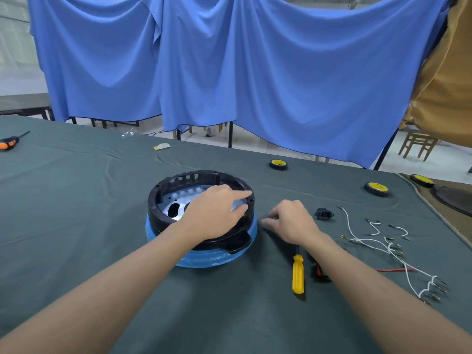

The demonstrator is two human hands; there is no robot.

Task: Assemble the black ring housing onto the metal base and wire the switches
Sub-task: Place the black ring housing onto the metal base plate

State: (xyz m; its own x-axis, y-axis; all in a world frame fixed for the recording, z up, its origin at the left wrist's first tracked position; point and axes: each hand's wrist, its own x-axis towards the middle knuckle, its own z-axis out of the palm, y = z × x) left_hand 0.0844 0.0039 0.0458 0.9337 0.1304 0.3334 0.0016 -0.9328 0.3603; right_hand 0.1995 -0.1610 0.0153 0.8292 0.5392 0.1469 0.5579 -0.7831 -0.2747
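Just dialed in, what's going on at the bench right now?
A person's left hand rests flat on the black ring housing, which sits on the metal base. The right hand is down on the cloth beside it, fingers curled; whether it pinches anything small is unclear. The white wires, black socket and yellow screwdriver lie untouched to the right, so no wiring is done yet.

Blue drapes [229,72] hang behind the green-clothed table [76,187].
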